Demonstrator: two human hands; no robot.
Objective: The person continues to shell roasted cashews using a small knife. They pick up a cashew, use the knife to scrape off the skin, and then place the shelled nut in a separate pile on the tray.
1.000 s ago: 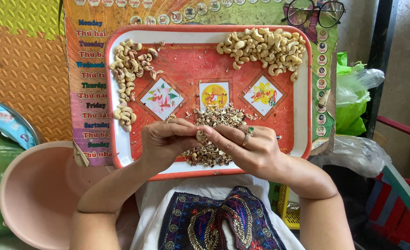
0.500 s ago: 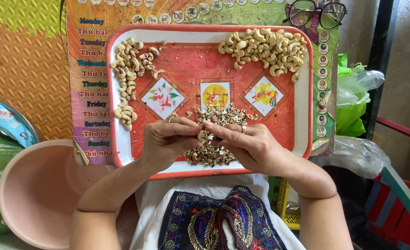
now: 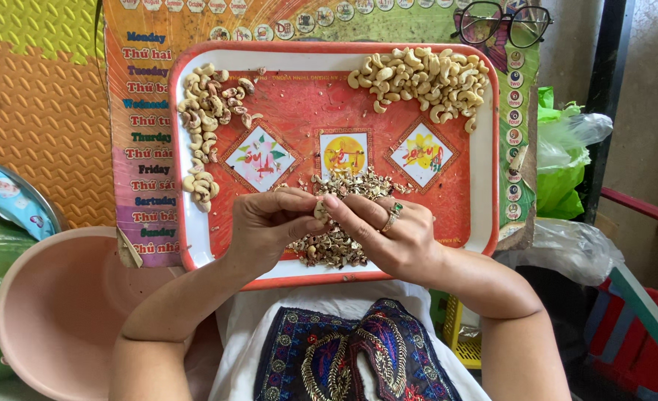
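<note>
A red tray with a white rim lies across my lap. My left hand and my right hand meet over its near middle, fingertips pinching one cashew nut between them. Under the hands lies a heap of brown skins and husk bits. A pile of pale peeled cashews fills the tray's far right corner. Cashews with brown skin run down the left side. My right hand wears a ring with a green stone.
A pink plastic basin stands at my lower left. A colourful printed poster lies under the tray on foam mats. Eyeglasses rest at the top right. Green and clear plastic bags sit to the right.
Both hands have stayed over the husk heap, with only the fingers shifting slightly around the nut. The tray and piles have not moved.
</note>
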